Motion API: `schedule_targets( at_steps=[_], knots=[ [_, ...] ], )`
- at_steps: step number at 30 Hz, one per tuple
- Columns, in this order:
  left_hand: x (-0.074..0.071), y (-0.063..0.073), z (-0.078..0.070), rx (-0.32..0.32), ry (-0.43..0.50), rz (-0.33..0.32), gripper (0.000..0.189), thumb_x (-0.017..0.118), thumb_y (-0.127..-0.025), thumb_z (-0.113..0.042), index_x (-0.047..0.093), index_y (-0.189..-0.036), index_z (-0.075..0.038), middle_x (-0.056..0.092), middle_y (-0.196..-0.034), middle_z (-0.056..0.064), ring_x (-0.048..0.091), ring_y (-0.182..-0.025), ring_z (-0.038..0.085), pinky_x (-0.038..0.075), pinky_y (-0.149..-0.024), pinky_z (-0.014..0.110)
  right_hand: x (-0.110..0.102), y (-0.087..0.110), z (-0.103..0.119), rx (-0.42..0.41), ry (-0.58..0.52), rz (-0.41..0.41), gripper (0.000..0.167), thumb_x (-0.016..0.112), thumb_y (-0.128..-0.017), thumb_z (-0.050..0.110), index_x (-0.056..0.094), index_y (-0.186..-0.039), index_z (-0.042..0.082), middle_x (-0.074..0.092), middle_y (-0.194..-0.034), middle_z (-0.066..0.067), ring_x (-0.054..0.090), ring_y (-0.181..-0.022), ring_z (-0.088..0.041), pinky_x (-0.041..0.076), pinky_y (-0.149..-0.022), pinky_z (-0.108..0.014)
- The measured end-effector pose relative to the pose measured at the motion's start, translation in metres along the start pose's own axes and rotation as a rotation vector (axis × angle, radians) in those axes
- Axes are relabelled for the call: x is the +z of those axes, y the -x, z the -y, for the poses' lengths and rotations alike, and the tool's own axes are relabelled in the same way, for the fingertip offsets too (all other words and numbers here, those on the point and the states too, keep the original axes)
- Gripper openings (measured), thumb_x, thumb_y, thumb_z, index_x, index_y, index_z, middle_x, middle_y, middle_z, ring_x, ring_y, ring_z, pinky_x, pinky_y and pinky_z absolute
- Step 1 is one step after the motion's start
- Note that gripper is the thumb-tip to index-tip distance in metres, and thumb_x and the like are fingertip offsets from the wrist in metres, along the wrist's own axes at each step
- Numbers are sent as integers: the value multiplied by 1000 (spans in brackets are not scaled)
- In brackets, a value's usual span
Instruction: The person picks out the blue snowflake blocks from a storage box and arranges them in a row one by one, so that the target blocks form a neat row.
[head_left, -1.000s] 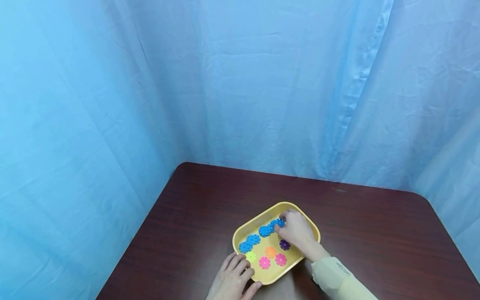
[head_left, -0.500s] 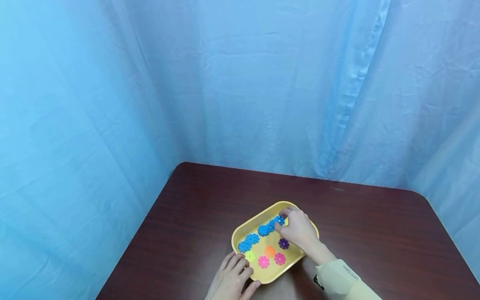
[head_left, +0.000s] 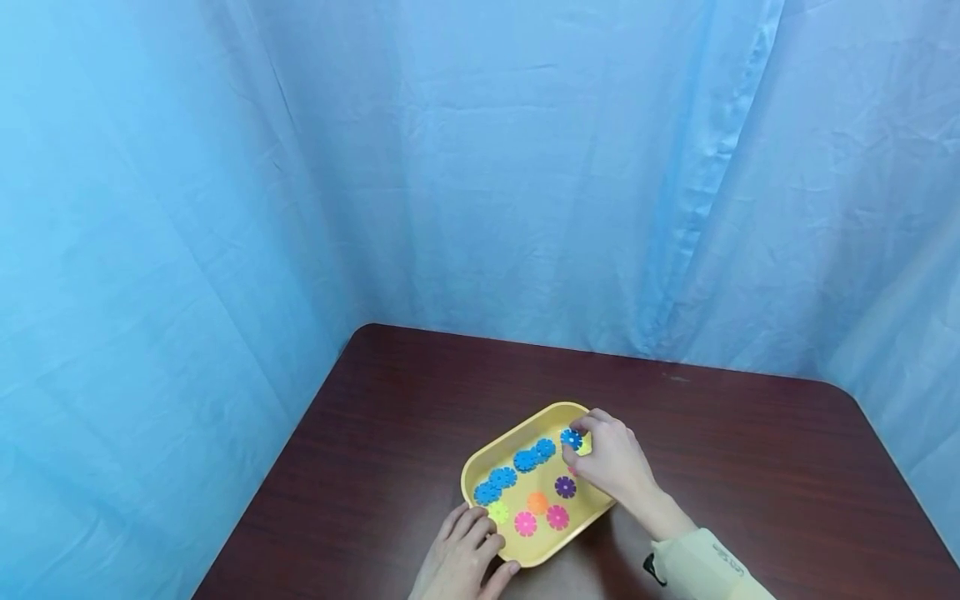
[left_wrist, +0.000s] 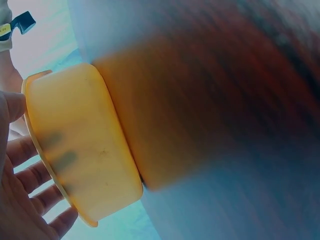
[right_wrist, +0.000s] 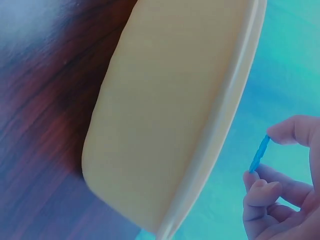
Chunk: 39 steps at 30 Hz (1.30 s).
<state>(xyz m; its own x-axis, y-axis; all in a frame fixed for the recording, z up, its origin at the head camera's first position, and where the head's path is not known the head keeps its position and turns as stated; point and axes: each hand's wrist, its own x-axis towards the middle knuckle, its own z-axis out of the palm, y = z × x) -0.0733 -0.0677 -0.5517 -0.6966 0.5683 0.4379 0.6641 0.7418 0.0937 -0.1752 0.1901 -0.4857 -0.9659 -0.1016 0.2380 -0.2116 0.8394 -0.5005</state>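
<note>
In the head view, a yellow tray (head_left: 555, 554) holds flat, notched snowflake discs. My right hand (head_left: 615, 454) is over the tray's far right end, pinching a blue snowflake disc (head_left: 571, 439) between thumb and fingers. The right wrist view shows that disc (right_wrist: 259, 154) edge-on, above the rim. My left hand (head_left: 461, 554) holds the tray's near left rim, fingers bent over it; their dark shapes show through the wall (left_wrist: 95, 150) in the left wrist view. Below the row of blue discs (head_left: 526, 460) lie a purple disc (head_left: 566, 487), an orange disc (head_left: 537, 502), pink discs (head_left: 557, 517) and a yellow-green disc (head_left: 498, 512).
The tray stands on a dark reddish-brown table (head_left: 420, 400) with rounded corners. Light blue curtains (head_left: 510, 208) hang behind the table and along its sides. Another yellow disc (head_left: 587, 444) and a bit of pink show partly beside my right hand.
My right hand has moved right and slightly up with a blue disc, away from the other blue discs. A yellow disc beneath it has come into view. The left hand stays at the rim.
</note>
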Motion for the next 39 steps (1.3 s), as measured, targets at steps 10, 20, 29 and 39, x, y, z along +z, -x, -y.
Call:
schedule_targets(
  at_steps=[10, 20, 29, 39],
  knots=[
    [1, 0, 0, 1, 9, -8, 26, 66, -93, -46, 63, -83, -23, 55, -94, -8, 54, -104, 17, 41, -103, 43, -24, 7, -20, 4, 6, -55, 32, 84, -73, 20, 74, -98, 3, 66, -95, -6, 62, -78, -22, 57, -66, -40],
    [0, 1, 1, -2, 15, -1, 26, 65, -93, -47, 64, -84, -23, 56, -95, -8, 54, -105, 17, 42, -103, 44, -33, 23, -49, 23, 25, -118, 27, 83, -73, 19, 74, -93, 5, 63, -89, -2, 51, -66, -14, 47, -58, -31],
    [2, 1, 1, 1, 4, -2, 26, 65, -93, -48, 63, -84, -23, 55, -96, -8, 53, -106, 17, 41, -104, 44, -36, 37, -68, 17, 44, -198, 24, 82, -72, 19, 74, -90, 5, 63, -86, -1, 52, -64, -11, 48, -57, -30],
    [2, 1, 0, -11, 16, 20, 28, 63, -94, -49, 63, -85, -23, 55, -96, -8, 53, -106, 16, 42, -104, 44, -30, 48, -88, 56, 73, -211, 22, 82, -73, 19, 74, -89, 6, 64, -87, -2, 56, -67, -14, 50, -60, -36]
  ],
)
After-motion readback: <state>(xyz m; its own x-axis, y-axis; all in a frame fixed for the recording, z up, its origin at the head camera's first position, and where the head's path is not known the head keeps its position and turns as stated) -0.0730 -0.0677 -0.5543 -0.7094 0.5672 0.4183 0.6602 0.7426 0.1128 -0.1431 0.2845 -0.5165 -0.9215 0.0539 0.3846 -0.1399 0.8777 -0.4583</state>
